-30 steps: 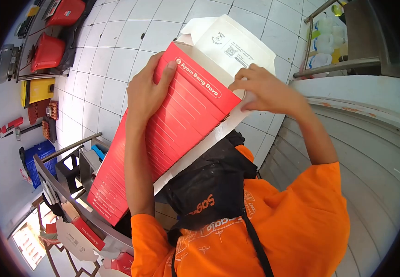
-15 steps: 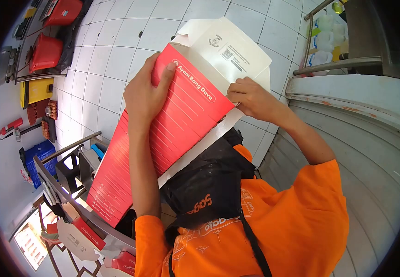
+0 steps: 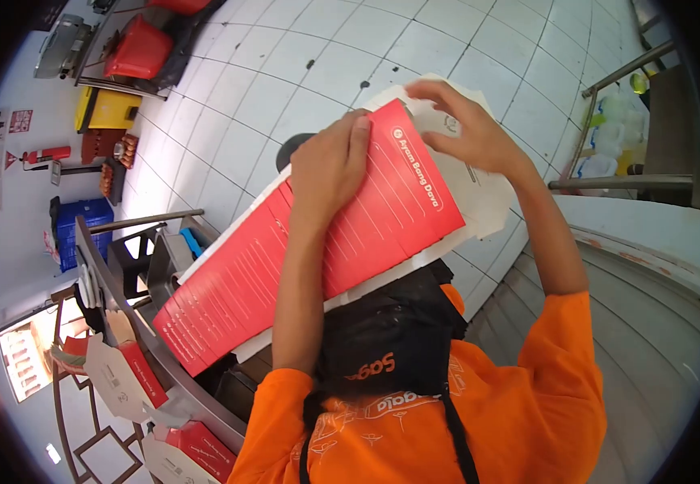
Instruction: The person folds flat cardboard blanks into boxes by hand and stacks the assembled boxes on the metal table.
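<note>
A long stack of red cardboard boxes [image 3: 374, 218] with white lettering lies slantwise in front of my body. My left hand [image 3: 330, 165] rests over the stack's upper left side, its thumb on the red face and its fingers wrapped round the far edge. Above the stack's top right end is my right hand [image 3: 471, 133], thumb and fingers spread apart with nothing between them. Behind it, a white printed flap [image 3: 483, 185] sticks out from the end box, partly covered by the hand.
Folded red-and-white boxes [image 3: 144, 375] stand at the lower left beside a metal counter edge [image 3: 188, 387]. A blue crate [image 3: 83, 226], a yellow box [image 3: 108, 109] and red tubs [image 3: 140, 48] are farther left. Plastic bottles [image 3: 608, 137] sit on the right rack.
The view has shifted, and the box stack lies flatter, its opening no longer showing. My right hand has let go of the box corner and opened above the flap. My left hand still holds the stack.
</note>
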Available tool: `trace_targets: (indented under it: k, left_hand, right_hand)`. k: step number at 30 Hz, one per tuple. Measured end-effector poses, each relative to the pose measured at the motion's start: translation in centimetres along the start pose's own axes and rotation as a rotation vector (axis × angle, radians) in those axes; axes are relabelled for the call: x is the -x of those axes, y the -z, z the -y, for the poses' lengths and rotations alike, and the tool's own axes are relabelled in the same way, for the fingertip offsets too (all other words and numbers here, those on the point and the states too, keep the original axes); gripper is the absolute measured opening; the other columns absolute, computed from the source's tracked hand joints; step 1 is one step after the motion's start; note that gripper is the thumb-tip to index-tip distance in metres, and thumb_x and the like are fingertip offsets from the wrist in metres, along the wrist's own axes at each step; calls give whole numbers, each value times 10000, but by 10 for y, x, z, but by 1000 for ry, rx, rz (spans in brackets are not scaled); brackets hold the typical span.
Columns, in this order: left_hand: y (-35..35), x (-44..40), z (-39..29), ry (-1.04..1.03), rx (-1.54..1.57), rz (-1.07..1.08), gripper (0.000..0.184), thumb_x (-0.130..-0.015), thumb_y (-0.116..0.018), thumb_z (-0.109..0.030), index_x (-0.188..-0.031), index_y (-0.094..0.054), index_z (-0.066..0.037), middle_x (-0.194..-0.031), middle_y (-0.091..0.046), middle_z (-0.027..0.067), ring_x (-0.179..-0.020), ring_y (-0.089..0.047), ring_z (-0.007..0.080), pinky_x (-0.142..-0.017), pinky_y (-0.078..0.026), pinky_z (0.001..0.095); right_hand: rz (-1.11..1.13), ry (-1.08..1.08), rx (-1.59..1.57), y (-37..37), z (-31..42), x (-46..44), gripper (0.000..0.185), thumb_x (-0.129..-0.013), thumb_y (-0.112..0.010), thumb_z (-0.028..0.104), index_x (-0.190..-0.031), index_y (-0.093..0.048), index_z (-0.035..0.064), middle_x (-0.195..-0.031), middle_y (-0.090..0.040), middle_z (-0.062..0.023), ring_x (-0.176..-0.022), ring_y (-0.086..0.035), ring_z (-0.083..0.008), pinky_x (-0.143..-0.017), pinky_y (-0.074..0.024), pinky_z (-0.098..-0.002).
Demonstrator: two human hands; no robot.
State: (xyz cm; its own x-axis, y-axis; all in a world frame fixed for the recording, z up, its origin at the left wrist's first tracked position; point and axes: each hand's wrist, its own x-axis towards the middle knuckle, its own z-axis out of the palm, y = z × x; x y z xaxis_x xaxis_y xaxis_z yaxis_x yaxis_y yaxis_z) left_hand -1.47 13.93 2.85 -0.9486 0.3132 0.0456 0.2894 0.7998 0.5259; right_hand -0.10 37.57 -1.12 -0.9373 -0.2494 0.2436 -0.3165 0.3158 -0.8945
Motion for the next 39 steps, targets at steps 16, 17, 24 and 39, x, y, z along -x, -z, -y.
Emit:
trace_targets:
  k: [16,17,24,39]
  left_hand:
    - [-9,1,14,-89,25,-50,346,-1095,-480,-352,-1111,-724,-107,-926,-751,112,-855,-708,342,-749,-535,457]
    - [-10,2,15,-85,25,-49,347,-1096,-479,-353,-1111,-724,-107,-920,-751,111,-848,-708,342,-745,-535,455]
    - [-11,0,15,-78,13,-23,358,-1098,-469,-357,-1108,-720,-102,-904,-749,108,-827,-707,342,-724,-530,454]
    - [-16,-7,18,-85,-20,-7,385,-1112,-427,-361,-1179,-705,-103,-888,-740,113,-812,-702,351,-724,-531,480]
  right_hand:
    - [570,-125,189,3,-13,-76,148,-971,-653,119,-1044,-703,1,-904,-744,-176,-824,-679,-335,-788,-546,-419]
    - [518,-91,123,-4,-23,-70,153,-976,-654,127,-1043,-701,-2,-903,-745,-164,-819,-678,-317,-789,-546,-413]
    - [539,-174,168,2,-11,-69,155,-964,-695,137,-957,-629,-3,-812,-691,-116,-759,-636,-194,-706,-501,-336]
    - [433,-156,-31,-38,-40,-58,348,-1006,-692,222,-1267,-499,98,-1171,-724,-126,-1093,-676,-291,-949,-518,-402]
